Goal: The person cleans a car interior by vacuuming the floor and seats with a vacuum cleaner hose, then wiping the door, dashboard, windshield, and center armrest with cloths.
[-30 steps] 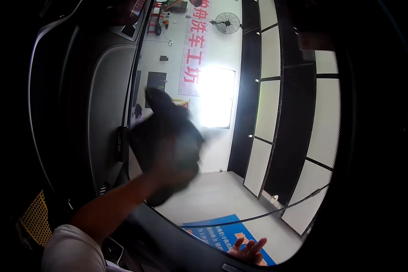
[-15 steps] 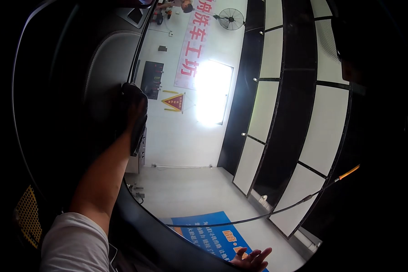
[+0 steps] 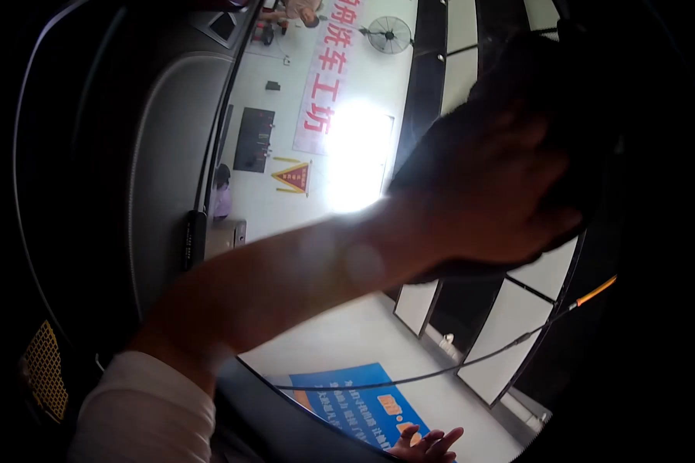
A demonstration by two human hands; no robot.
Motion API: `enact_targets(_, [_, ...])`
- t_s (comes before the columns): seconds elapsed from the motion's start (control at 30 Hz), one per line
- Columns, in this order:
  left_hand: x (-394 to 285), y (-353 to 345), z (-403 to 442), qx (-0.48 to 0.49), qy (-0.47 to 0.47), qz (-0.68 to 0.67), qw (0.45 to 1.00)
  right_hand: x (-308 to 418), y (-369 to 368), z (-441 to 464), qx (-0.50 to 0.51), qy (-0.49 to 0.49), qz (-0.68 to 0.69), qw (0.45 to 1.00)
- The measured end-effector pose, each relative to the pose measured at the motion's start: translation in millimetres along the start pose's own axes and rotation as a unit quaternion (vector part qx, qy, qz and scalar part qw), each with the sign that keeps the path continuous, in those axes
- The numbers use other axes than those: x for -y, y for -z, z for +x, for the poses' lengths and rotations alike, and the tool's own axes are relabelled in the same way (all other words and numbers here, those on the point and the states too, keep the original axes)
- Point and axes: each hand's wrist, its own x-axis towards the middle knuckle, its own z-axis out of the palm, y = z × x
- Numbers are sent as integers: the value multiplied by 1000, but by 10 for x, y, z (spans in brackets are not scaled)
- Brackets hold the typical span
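Note:
My left arm reaches in from the lower left across the windshield. My left hand (image 3: 494, 193) is pressed over a dark cloth (image 3: 444, 147) held against the glass, back of the hand toward me. The cloth is in deep shadow, so its outline toward the upper right is hard to make out. At the bottom edge, my right hand (image 3: 426, 444) shows only its fingers, spread beside the dark windshield pillar (image 3: 286, 413). The rest of it is hidden.
A stitched dark dashboard (image 3: 166, 147) runs along the left. A thin black cable with an orange end (image 3: 598, 289) crosses low. Beyond the glass are a blue poster (image 3: 347, 386), a wall fan (image 3: 388, 35), a person at the top (image 3: 301, 9) and a person in purple (image 3: 222, 202).
My left hand has swept the cloth from the dashboard edge up and right across the glass. My right hand has stayed nearly still. The person in purple has come into view.

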Motion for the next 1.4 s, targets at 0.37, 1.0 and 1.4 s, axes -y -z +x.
enact_targets(0.37, [2971,694,-1484,-62,26,309,949,-192,-319,-135,-167,72,-153,971])
enact_targets(1.0, [1402,221,241,-52,-20,297,953,-164,-70,-60,-56,76,-84,992])
enact_targets(1.4, [2168,476,-925,-34,-3,466,884,-120,-201,116,-31,58,-44,997])
